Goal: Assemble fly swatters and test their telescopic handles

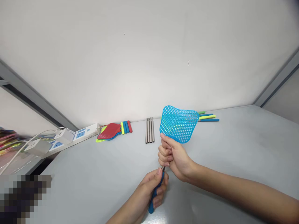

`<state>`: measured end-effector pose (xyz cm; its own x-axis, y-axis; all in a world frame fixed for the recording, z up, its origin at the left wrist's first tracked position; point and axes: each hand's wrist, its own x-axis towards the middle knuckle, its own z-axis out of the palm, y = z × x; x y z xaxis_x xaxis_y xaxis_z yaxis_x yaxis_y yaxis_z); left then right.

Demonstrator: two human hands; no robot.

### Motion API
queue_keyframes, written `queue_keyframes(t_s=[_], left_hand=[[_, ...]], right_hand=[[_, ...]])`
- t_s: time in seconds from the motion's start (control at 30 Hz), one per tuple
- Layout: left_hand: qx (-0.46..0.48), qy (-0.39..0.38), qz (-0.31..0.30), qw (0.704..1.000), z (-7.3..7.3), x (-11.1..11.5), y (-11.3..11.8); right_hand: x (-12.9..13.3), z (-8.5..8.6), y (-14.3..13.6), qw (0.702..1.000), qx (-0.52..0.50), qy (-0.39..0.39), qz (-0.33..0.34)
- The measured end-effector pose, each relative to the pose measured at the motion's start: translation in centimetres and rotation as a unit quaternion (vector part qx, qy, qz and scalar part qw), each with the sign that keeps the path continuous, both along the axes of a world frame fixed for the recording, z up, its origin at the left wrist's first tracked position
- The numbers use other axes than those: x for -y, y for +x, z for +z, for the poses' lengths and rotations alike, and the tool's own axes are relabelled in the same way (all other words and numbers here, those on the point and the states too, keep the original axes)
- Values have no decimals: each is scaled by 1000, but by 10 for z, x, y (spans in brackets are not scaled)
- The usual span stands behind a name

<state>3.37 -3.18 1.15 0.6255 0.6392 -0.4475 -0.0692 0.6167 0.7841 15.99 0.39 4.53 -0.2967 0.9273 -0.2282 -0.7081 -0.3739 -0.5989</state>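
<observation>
A fly swatter (179, 123) with a light blue mesh head is held up over the table, its head tilted toward the back wall. My left hand (153, 189) is wrapped round its dark blue grip, whose rounded end sticks out below the fingers. Just above, my right hand (174, 155) is closed in a fist around the shaft close under the mesh head. A short bit of metal shaft shows between the two hands; the rest of it is hidden by the fingers.
Along the wall lie several metal tubes (149, 130), several coloured grips (126, 127) and a stack of swatter heads (109, 131). Several coloured handles (209, 119) lie behind the held mesh. On the left are a power strip (87, 132) with white plugs and a cable (17, 152).
</observation>
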Motion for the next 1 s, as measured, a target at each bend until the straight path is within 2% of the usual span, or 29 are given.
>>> queue_keyframes(t_s=[0.23, 0.73, 1.0], left_hand=[[10, -9, -5, 1000, -3, 1, 2], [20, 4, -17, 1000, -2, 0, 2], [55, -45, -63, 996, 1, -1, -1]], right_hand=[[1, -1, 1, 1000, 7, -22, -3], [2, 1, 1, 1000, 15, -17, -4], [2, 2, 2, 999, -16, -3, 29]])
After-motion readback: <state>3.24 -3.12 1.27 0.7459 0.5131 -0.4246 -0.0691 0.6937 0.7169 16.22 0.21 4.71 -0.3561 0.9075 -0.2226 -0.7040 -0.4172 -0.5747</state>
